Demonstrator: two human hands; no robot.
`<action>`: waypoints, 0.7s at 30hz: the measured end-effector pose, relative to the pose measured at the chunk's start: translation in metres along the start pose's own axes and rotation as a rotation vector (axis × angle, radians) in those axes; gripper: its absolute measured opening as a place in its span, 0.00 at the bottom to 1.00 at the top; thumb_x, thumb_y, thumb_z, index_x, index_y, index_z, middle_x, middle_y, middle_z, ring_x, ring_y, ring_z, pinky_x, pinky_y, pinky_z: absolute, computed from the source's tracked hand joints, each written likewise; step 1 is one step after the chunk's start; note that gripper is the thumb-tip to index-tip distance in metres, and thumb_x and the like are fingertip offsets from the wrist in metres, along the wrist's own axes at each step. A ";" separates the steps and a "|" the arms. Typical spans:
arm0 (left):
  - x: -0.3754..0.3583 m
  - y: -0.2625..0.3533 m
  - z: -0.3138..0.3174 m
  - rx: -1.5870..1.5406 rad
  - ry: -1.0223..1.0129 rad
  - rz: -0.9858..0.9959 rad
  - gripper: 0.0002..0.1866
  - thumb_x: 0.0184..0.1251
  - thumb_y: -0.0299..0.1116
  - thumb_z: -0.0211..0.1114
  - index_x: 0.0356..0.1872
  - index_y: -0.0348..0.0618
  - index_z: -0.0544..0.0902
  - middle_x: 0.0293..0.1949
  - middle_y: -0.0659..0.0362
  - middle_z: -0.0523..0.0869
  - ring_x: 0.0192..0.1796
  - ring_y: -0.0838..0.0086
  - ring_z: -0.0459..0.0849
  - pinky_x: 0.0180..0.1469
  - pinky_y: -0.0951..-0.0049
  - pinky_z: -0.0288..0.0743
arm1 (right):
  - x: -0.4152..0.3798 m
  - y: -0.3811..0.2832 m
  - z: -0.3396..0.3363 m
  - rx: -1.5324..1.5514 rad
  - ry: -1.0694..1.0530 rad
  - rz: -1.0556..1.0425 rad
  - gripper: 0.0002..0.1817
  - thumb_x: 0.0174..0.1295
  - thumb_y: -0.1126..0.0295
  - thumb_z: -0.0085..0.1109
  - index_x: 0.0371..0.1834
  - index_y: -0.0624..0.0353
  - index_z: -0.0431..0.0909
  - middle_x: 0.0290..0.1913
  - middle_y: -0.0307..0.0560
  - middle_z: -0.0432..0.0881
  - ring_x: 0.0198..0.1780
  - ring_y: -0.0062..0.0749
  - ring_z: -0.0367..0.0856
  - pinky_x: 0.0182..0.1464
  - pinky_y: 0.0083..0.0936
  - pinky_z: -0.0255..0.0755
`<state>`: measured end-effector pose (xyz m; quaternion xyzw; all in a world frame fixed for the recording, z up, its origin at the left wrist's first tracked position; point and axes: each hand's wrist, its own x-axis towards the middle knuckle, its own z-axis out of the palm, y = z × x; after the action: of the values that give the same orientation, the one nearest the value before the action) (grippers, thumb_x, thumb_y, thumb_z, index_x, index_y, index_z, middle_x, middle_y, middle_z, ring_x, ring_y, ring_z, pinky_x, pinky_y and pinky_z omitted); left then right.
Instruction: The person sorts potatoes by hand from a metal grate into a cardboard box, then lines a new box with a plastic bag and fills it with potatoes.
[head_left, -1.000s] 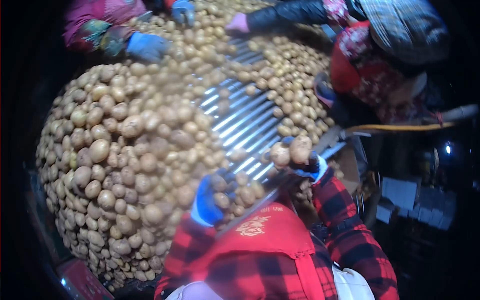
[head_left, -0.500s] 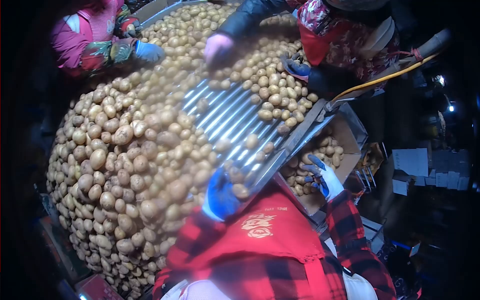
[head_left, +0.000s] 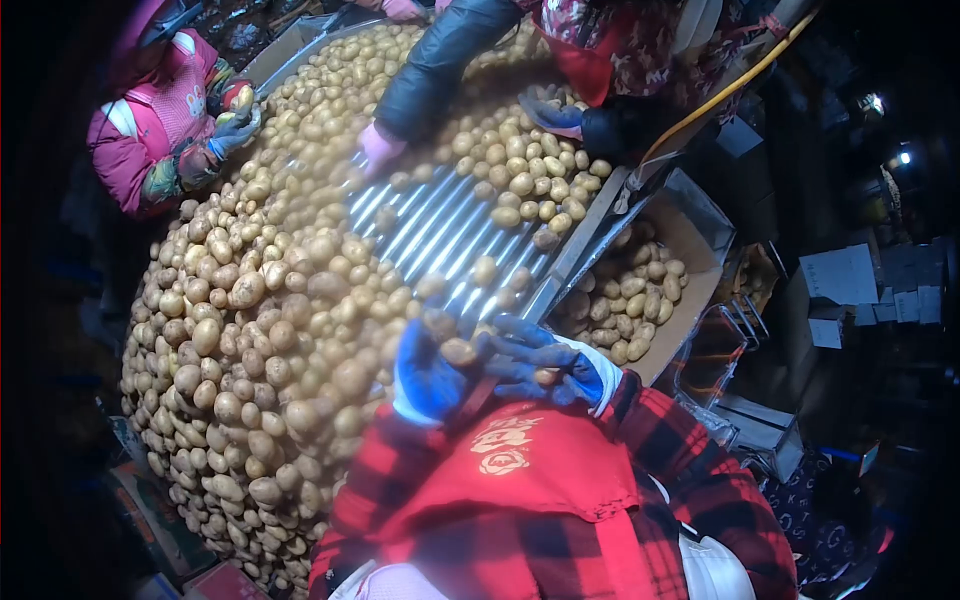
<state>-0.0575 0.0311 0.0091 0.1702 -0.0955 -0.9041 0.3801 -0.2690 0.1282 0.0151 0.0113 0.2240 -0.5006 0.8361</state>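
In the head view, my left hand (head_left: 428, 378), in a blue glove with a pale cuff, is cupped at the lower end of the ribbed metal chute (head_left: 425, 225). A potato (head_left: 458, 351) rests at its fingers, with another beside it. My right hand (head_left: 540, 360), in a darker blue glove, reaches in front of my red apron (head_left: 560, 450), its fingers pointing towards my left hand. A small potato (head_left: 546, 377) shows among its curled fingers. Both hands are close together, and part of their grip is hidden.
A big potato heap (head_left: 230, 370) fills the left. A cardboard box (head_left: 690, 285) holding potatoes stands right of the chute's metal edge (head_left: 585, 240). Across the heap, one co-worker's gloved hand (head_left: 235, 130) holds a potato; another's pink glove (head_left: 380, 148) is over the chute.
My right hand has moved left from above the potato box to beside my left hand. The pink-gloved co-worker's hand has shifted left and down; the other co-worker's hand has drawn back with a potato.
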 end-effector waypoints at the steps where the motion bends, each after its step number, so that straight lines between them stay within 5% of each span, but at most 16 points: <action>1: -0.003 -0.002 -0.001 0.292 -0.016 0.079 0.31 0.83 0.46 0.53 0.81 0.46 0.63 0.74 0.55 0.73 0.73 0.60 0.74 0.74 0.47 0.70 | 0.000 0.002 0.005 0.021 -0.006 -0.006 0.40 0.70 0.80 0.54 0.85 0.54 0.54 0.82 0.53 0.61 0.73 0.41 0.73 0.70 0.40 0.72; 3: -0.002 -0.011 -0.007 0.464 0.004 0.111 0.26 0.83 0.41 0.54 0.77 0.44 0.67 0.69 0.55 0.76 0.70 0.62 0.77 0.71 0.52 0.74 | 0.000 0.004 0.014 0.060 -0.015 -0.018 0.38 0.71 0.81 0.53 0.85 0.57 0.55 0.82 0.53 0.64 0.67 0.27 0.79 0.60 0.21 0.77; 5: -0.003 -0.024 -0.006 0.678 0.040 0.097 0.21 0.83 0.38 0.55 0.70 0.41 0.73 0.62 0.54 0.81 0.64 0.62 0.80 0.65 0.59 0.77 | -0.003 0.006 0.022 0.053 0.015 -0.062 0.37 0.70 0.81 0.54 0.83 0.58 0.57 0.76 0.51 0.71 0.59 0.22 0.82 0.54 0.18 0.78; 8: 0.008 -0.050 -0.027 1.562 -0.307 0.609 0.18 0.77 0.34 0.55 0.61 0.39 0.81 0.62 0.47 0.82 0.65 0.50 0.79 0.69 0.52 0.68 | -0.007 0.025 -0.041 0.311 -0.199 -0.055 0.27 0.73 0.72 0.57 0.75 0.59 0.67 0.62 0.53 0.82 0.54 0.33 0.85 0.51 0.29 0.82; 11: 0.012 -0.058 0.017 1.814 -0.456 0.376 0.24 0.65 0.34 0.61 0.63 0.40 0.79 0.63 0.46 0.79 0.65 0.45 0.75 0.69 0.51 0.66 | -0.032 0.028 -0.044 0.293 -0.098 -0.152 0.19 0.76 0.62 0.60 0.63 0.60 0.74 0.47 0.52 0.87 0.43 0.35 0.86 0.42 0.30 0.82; 14: 0.004 -0.093 0.034 1.891 -0.489 0.255 0.34 0.58 0.43 0.67 0.66 0.41 0.75 0.63 0.45 0.76 0.67 0.43 0.71 0.69 0.45 0.63 | -0.060 0.033 -0.064 0.198 -0.177 -0.228 0.21 0.78 0.61 0.59 0.68 0.59 0.73 0.54 0.47 0.85 0.51 0.28 0.85 0.51 0.26 0.82; 16: -0.002 -0.108 0.047 1.774 -0.669 0.140 0.37 0.59 0.46 0.68 0.69 0.41 0.73 0.65 0.44 0.75 0.67 0.41 0.70 0.70 0.41 0.61 | -0.097 0.038 -0.030 -0.117 0.313 -0.325 0.22 0.78 0.71 0.56 0.72 0.57 0.70 0.54 0.40 0.82 0.52 0.20 0.83 0.54 0.18 0.80; 17: -0.004 -0.118 0.047 1.640 -0.785 0.166 0.39 0.62 0.47 0.68 0.73 0.42 0.70 0.69 0.44 0.73 0.72 0.39 0.67 0.74 0.39 0.57 | -0.115 0.045 -0.047 -0.278 0.278 -0.449 0.21 0.78 0.69 0.55 0.72 0.56 0.71 0.55 0.41 0.82 0.56 0.25 0.83 0.60 0.23 0.78; 18: -0.008 -0.131 0.042 1.585 -0.885 0.198 0.40 0.65 0.49 0.67 0.76 0.43 0.68 0.74 0.44 0.70 0.77 0.39 0.62 0.78 0.39 0.53 | -0.140 0.051 -0.070 -0.161 0.462 -0.326 0.21 0.79 0.69 0.53 0.73 0.57 0.70 0.53 0.41 0.82 0.57 0.27 0.82 0.63 0.24 0.76; 21: -0.017 -0.155 0.045 1.582 -0.879 0.187 0.37 0.70 0.48 0.67 0.76 0.45 0.71 0.75 0.45 0.71 0.80 0.42 0.62 0.79 0.40 0.53 | -0.197 0.066 -0.086 -0.087 0.322 -0.526 0.10 0.77 0.68 0.56 0.53 0.62 0.76 0.43 0.43 0.80 0.45 0.23 0.78 0.48 0.20 0.74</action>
<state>-0.1646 0.1527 0.0082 0.0127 -0.8379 -0.5237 0.1534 -0.3232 0.3462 -0.0001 -0.0037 0.3702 -0.6815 0.6313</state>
